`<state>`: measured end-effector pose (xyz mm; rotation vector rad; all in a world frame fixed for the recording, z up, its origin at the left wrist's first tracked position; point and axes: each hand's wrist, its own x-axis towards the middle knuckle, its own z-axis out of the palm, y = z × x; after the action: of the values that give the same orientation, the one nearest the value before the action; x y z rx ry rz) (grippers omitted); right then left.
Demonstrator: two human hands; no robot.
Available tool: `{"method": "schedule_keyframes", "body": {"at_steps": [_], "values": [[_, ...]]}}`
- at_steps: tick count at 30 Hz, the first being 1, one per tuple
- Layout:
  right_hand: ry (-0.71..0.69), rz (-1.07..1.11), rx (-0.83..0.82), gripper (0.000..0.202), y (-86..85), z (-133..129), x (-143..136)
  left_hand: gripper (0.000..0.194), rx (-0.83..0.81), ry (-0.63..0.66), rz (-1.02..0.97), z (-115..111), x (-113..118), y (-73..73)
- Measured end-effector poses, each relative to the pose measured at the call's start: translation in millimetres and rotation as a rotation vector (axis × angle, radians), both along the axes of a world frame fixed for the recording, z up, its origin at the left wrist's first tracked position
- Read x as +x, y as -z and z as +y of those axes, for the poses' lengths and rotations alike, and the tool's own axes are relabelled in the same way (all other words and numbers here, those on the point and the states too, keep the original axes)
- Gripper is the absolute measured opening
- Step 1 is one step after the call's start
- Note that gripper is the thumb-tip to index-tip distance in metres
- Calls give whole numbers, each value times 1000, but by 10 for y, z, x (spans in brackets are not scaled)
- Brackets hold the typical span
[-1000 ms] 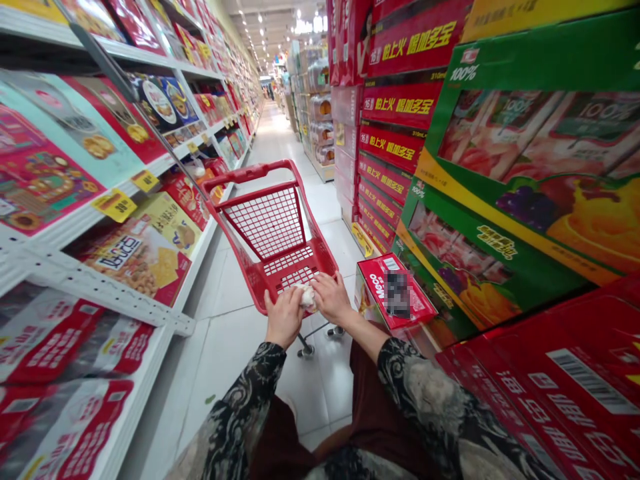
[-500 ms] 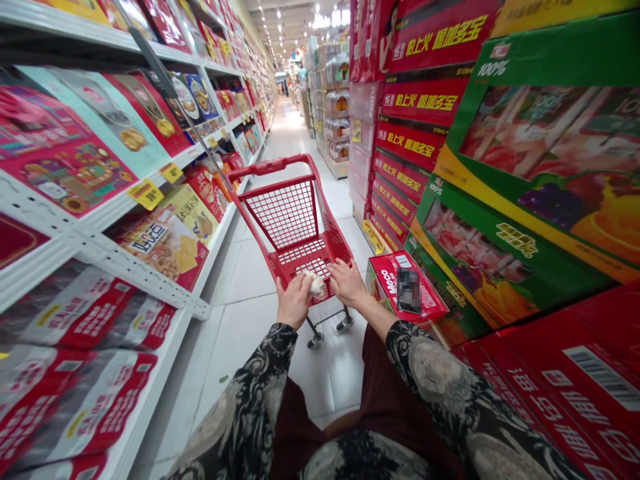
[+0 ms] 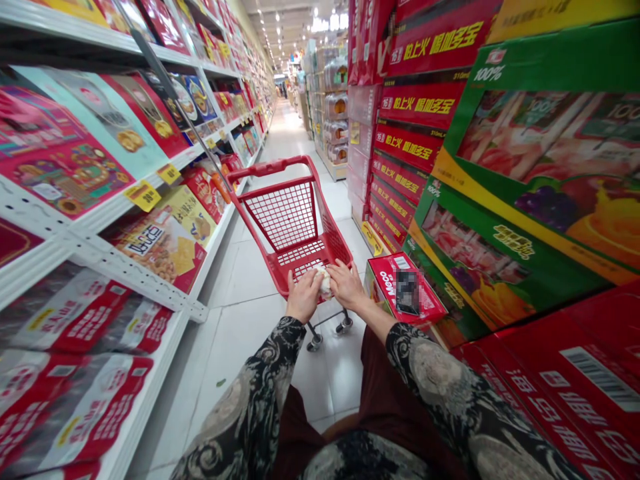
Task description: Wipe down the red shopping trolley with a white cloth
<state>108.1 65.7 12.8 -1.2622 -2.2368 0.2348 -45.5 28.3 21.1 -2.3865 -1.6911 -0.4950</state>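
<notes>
A crumpled white wad (image 3: 325,283), like a tissue or cloth, is pinched between my two hands over the near rim of a red shopping cart (image 3: 295,157). My left hand (image 3: 304,297) is closed on the wad's left side, thumb raised. On the other side my right hand (image 3: 346,285) grips it with bent fingers, close to the cart's right corner. Fingers cover part of the wad, so its exact kind is unclear. The cart's mesh basket shows nothing inside.
To the left run shelves (image 3: 150,170) of boxed snacks. Red drink cartons (image 3: 415,103) and green juice boxes (image 3: 500,247) are stacked at right. A dark, partly blurred phone-like object (image 3: 407,290) lies on a red Meco box (image 3: 430,308). A grey pole (image 3: 170,87) slants beside the cart.
My left hand has moved right, nearer to my right hand, and the white wad has shifted slightly right with it. The cart stays in place.
</notes>
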Motion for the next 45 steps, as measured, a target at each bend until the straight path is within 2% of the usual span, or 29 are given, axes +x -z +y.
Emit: {"method": "schedule_keyframes", "body": {"at_steps": [2,8,10,13,18,20,22,24,27,29,31,36,38,40,45], "values": [[-21,0,18,35,5,-6,27,37,1,23,15,-5,-82,-15],[-57,39,62,38,48,-8,69,35,20,36,69,-199,-621,-48],[-36,65,73,38,69,-5,46,35,34,9,62,-242,-681,-36],[-8,104,80,41,96,-4,-2,36,36,-17,38,-215,-544,-4],[15,136,87,50,136,-1,-23,38,27,-35,-17,-62,-85,4],[7,116,82,51,145,2,2,37,22,-40,-31,-42,-23,-8],[-19,83,80,52,144,2,34,36,15,-32,-32,-65,-87,-16],[-31,60,84,53,135,-5,55,35,14,-27,-24,-121,-245,-15],[46,80,85,53,115,-22,39,35,39,-64,-23,-213,-495,6],[100,109,77,52,97,-33,3,36,53,-105,-38,-240,-559,20],[112,131,65,51,71,-39,-37,37,49,-124,-53,-222,-500,20],[84,150,75,48,-2,-50,-76,39,-13,-92,-64,-46,-86,-44],[54,124,83,47,-7,-48,-61,39,-30,-87,-65,-1,-8,-65],[36,96,83,47,3,-43,-38,39,-38,-84,-65,-5,-49,-69],[61,85,71,48,-25,-69,-71,41,-39,-135,-71,-146,-376,-28]]}}
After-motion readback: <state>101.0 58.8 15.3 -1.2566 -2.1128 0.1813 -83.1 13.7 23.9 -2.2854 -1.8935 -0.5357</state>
